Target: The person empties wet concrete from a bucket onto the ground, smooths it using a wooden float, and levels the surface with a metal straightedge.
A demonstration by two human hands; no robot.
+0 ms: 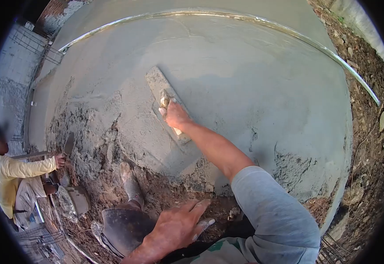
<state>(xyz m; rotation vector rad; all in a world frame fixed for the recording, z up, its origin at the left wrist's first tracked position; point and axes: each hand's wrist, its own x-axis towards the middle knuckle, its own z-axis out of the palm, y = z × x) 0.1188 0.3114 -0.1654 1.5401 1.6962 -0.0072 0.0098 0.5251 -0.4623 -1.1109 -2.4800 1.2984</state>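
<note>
My right hand is closed round the handle of a long rectangular float, which lies on the wet grey concrete. The concrete looks smooth around and beyond the float and rough along its near and left edges. Low in the view, my left hand holds nothing, its fingers apart, above my bent knee and the brown soil.
At the left, a person in a yellow shirt holds a trowel beside a bucket. A long pale strip curves across the far concrete. Soil and rubble border the right side; steel bars stand upper left.
</note>
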